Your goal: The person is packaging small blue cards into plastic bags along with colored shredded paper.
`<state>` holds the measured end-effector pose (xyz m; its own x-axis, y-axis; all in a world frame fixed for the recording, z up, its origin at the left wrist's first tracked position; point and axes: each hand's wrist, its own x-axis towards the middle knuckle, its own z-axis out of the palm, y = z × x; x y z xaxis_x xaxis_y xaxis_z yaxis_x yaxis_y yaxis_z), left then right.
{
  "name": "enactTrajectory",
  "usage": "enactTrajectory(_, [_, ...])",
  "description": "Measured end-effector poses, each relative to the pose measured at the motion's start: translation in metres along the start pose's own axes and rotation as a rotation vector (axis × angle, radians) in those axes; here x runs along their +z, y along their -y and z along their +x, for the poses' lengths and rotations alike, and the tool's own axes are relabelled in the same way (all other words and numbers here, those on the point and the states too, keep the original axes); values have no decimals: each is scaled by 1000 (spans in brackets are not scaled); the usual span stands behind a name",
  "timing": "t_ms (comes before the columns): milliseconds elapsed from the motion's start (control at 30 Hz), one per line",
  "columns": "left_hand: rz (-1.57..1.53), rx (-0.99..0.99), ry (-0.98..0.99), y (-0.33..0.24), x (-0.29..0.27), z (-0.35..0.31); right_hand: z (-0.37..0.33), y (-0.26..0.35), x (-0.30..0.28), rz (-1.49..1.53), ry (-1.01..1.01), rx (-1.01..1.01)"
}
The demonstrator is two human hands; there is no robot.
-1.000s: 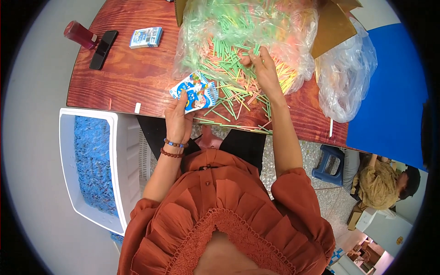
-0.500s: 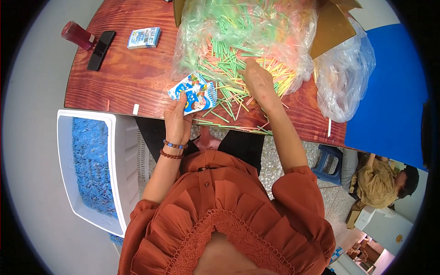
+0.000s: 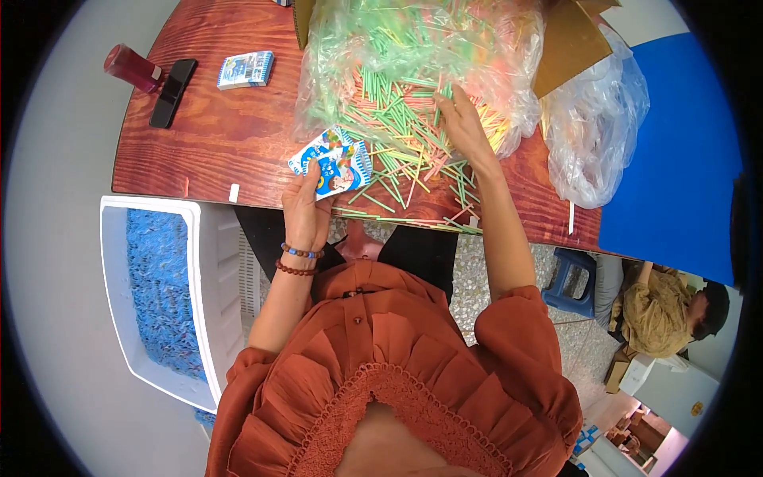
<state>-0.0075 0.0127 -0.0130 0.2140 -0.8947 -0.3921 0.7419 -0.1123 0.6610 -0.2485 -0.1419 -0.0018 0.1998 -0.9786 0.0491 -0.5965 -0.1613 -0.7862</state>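
My left hand [image 3: 304, 205] grips small blue-and-white printed packets [image 3: 340, 170] near the table's front edge. At least two of them overlap, fanned out, with the thumb on top. Thin coloured sticks [image 3: 397, 119], green, pink and yellow, lie in a loose heap spilling from a large clear plastic bag [image 3: 342, 48]. Over the right part of that heap reaches my right hand [image 3: 467, 131], its fingers apart and touching the sticks. Nothing plainly held shows in it.
A flat blue-and-white pack [image 3: 245, 70], a black phone [image 3: 172, 94] and a red-capped jar [image 3: 131, 67] occupy the table's left. Cardboard flaps [image 3: 572, 48] and crumpled plastic [image 3: 592, 135] lie right. A white tub [image 3: 195, 302] of blue pieces stands lower left; a person [image 3: 656, 310] sits right.
My right hand has moved a little up and to the right over the sticks, and its fingers have spread. My left hand keeps the packets in nearly the same place.
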Motion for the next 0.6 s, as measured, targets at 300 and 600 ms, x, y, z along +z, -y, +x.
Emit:
enactTrajectory(300, [-1, -1, 7, 0, -1, -1, -1, 7, 6, 876, 27, 214])
enactTrajectory(600, [3, 2, 11, -2, -6, -2, -17, 16, -8, -457, 63, -142])
